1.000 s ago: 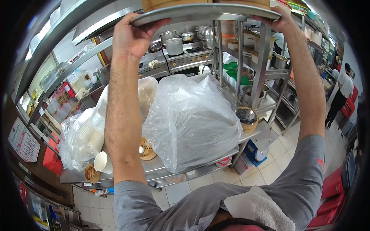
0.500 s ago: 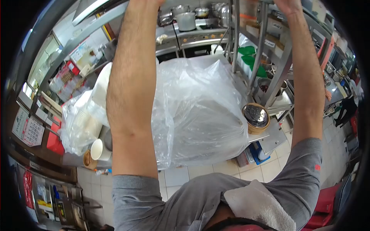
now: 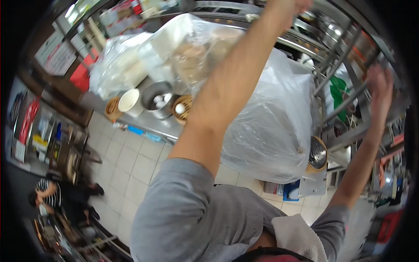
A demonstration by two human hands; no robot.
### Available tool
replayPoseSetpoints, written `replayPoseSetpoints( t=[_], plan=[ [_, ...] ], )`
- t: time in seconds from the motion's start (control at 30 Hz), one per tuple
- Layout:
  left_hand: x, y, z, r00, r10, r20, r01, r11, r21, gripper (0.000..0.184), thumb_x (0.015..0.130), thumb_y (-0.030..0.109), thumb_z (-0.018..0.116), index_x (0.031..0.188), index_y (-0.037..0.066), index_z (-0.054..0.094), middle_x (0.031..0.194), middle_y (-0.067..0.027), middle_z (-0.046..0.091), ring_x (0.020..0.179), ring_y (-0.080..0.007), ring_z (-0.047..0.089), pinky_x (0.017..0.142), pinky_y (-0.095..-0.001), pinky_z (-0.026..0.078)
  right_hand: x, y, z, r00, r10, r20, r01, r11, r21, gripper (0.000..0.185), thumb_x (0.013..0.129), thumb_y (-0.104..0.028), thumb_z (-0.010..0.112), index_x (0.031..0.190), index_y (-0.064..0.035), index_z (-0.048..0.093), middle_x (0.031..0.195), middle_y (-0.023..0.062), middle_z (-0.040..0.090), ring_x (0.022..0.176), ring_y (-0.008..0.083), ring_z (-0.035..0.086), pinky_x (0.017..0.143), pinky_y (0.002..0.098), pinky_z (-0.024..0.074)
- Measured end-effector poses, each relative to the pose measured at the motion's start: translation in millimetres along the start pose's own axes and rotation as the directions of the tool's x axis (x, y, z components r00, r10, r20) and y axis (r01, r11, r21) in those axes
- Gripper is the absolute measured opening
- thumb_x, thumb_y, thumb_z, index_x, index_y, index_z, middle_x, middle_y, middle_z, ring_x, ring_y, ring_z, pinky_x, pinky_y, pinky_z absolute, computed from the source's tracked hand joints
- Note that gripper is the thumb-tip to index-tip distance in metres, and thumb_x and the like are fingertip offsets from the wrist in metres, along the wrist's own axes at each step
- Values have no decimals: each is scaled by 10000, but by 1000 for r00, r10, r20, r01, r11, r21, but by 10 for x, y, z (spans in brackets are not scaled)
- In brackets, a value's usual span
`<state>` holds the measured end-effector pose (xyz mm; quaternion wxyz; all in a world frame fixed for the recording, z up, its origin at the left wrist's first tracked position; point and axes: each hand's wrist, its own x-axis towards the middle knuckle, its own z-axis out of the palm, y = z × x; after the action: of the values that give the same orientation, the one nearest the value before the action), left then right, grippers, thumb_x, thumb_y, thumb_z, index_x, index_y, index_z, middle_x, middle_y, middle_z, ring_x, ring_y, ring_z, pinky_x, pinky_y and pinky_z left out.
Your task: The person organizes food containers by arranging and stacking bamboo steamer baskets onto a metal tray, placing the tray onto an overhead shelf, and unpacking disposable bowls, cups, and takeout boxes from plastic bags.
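Note:
My left hand [image 3: 301, 6] is raised at the top edge, partly cut off and blurred; its fingers cannot be made out. Its forearm crosses above a large clear plastic bag [image 3: 266, 131] on the steel table. My right hand [image 3: 381, 87] is beside the metal rack [image 3: 349, 98], blurred, its fingers seeming stretched out with nothing visible in them. Left of my forearm are a metal pot [image 3: 150, 98] with white eggs in it, a bamboo steamer [image 3: 187, 105] with a white egg, and a white paper cup [image 3: 129, 102].
More plastic bags [image 3: 118, 72] lie on the left of the table. A round bamboo steamer [image 3: 317, 153] with a dark top stands at its right end. Stoves and pots [image 3: 327, 30] line the back. A person [image 3: 52, 192] is at lower left.
The view has turned, so the table's left part and a person now show. My left forearm leans to the right across the bag. My right hand has come lower, into view by the rack.

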<state>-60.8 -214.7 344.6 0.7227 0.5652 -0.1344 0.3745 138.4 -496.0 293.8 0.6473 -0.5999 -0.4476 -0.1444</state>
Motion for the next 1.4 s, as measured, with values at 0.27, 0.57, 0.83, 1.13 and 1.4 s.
replayPoseSetpoints(
  t=[0.27, 0.57, 0.83, 1.13, 1.4],
  plan=[
    [-2960, -1484, -1640, 769, -122, -627, 616, -117, 779, 1162, 618, 434, 778, 1420, 65, 22, 1295, -246, 409, 1225, -383, 369, 1029, -558, 203, -2871, 1243, 615, 834, 418, 360, -208, 843, -496, 849, 675, -29, 679, 1393, 15, 226, 1310, 204, 427, 1188, 276, 436, 978, 340, 363],
    [-3376, -578, -1231, 969, -175, -177, 248, 655, 713, 372, 751, 129, 619, 1117, 75, 576, 881, -96, 578, 750, -213, 564, 667, -329, 458, -2393, -754, 1254, 957, 275, -90, -273, 962, 28, 404, 780, 15, 571, 1181, 30, 521, 965, 108, 614, 801, 144, 577, 727, 256, 459],
    [-4460, 847, -1259, 991, 126, -52, -53, 707, 705, 516, 664, 193, 729, 1090, -13, 522, 870, -102, 503, 857, -239, 539, 768, -348, 462, -3136, -2558, 3260, 773, 153, 615, -248, 966, 71, 360, 816, -29, 577, 1173, 8, 538, 1128, 108, 588, 1018, 179, 553, 856, 308, 452],
    [-6727, 1379, -2804, 633, 113, -766, 511, 682, 523, 364, 734, 175, 661, 1019, -10, 531, 952, -109, 563, 887, -216, 556, 758, -365, 468, -4461, -3476, 5271, 39, -57, 998, -207, 976, 64, 457, 870, -260, 541, 1287, -91, 463, 1106, 187, 590, 993, 277, 589, 850, 346, 445],
    [-8967, 2319, -3405, -53, 689, -723, 613, 594, 521, 340, 815, 203, 589, 1063, -23, 534, 1045, -112, 574, 897, -218, 552, 774, -374, 467, -5532, -3807, 6246, 33, -685, 728, -496, 621, 607, 450, 858, -179, 585, 1265, -27, 469, 1156, 188, 573, 990, 268, 598, 884, 352, 452]
  ],
)
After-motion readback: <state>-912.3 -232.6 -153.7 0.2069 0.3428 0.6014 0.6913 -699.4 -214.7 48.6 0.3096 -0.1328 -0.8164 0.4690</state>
